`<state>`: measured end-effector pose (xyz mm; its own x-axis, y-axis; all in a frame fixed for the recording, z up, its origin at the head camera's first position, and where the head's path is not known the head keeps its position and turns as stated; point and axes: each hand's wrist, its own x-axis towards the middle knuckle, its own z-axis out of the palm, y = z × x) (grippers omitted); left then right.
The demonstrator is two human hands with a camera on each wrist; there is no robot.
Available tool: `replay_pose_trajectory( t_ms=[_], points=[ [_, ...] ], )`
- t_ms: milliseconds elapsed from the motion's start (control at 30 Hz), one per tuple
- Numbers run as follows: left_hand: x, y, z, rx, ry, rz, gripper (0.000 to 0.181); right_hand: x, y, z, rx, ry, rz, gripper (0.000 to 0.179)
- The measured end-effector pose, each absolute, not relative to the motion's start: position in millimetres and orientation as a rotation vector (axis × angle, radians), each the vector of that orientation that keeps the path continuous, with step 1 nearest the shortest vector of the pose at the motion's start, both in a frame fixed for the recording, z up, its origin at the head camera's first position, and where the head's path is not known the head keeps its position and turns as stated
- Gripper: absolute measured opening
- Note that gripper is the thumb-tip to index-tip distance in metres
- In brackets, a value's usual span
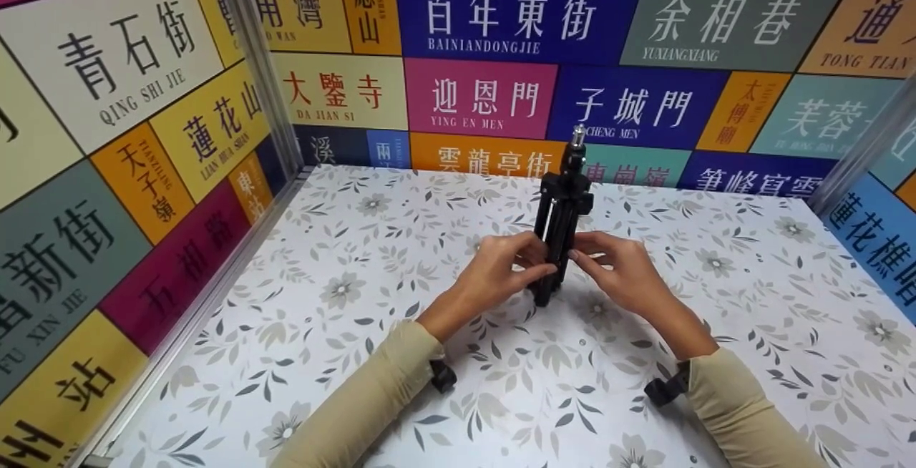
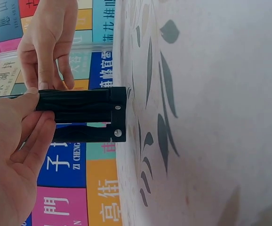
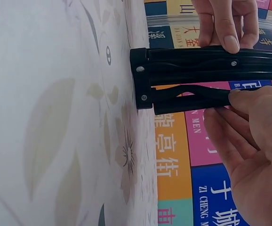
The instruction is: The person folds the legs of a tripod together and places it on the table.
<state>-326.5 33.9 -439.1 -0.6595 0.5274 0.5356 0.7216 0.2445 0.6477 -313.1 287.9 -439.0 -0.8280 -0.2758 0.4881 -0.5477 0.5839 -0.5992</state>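
A small black tripod (image 1: 563,221) with a silver stud at its top stands upright and folded on the table, its legs close together. My left hand (image 1: 504,264) pinches the lower legs from the left side. In the left wrist view the thumb and fingers of the left hand (image 2: 13,146) lie on either side of a leg (image 2: 82,100). From the opposite side my right hand (image 1: 619,271) pinches another leg, and the right wrist view shows the right hand (image 3: 260,146) with its thumb on that leg (image 3: 192,96) and fingers behind it.
White cloth with grey leaves and flowers covers the table (image 1: 343,353). Behind it rises a wall of coloured sign panels (image 1: 479,96), with another sign wall (image 1: 136,167) along the left. A black wrist mount (image 1: 665,389) hangs below the right sleeve.
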Motion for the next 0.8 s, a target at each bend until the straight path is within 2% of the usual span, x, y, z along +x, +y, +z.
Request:
replay_pose_trajectory(
  t_ms=[800],
  points=[
    [-326.8,33.8,-440.5,-1.173,-2.303,-1.351,0.016,-313.4,286.1,-439.2,0.663,-2.497,1.096,0.024]
  ],
)
